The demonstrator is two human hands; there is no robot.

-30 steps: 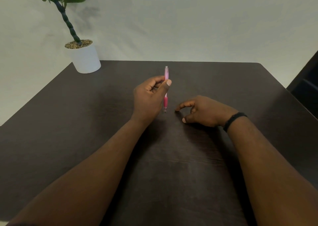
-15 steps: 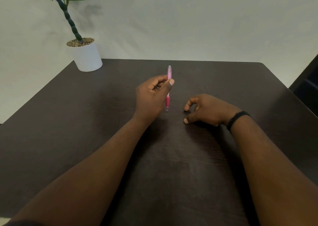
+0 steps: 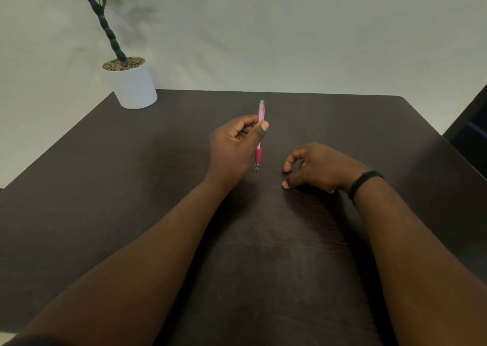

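Now, pink pen [image 3: 258, 156] over dark table [image 3: 126, 193]; pale wall [image 3: 290, 29] behind.

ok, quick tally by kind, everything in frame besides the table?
Pink pen: 1
Potted plant: 1
Black wristband: 1
Hands: 2, left hand gripping the pen, right hand holding nothing
Total: 5

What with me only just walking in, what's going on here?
A person's left hand pinches a pink pen roughly upright, tip down close to the dark table. The right hand rests on the table beside it, fingers loosely curled, holding nothing. A potted plant stands at the far left corner.
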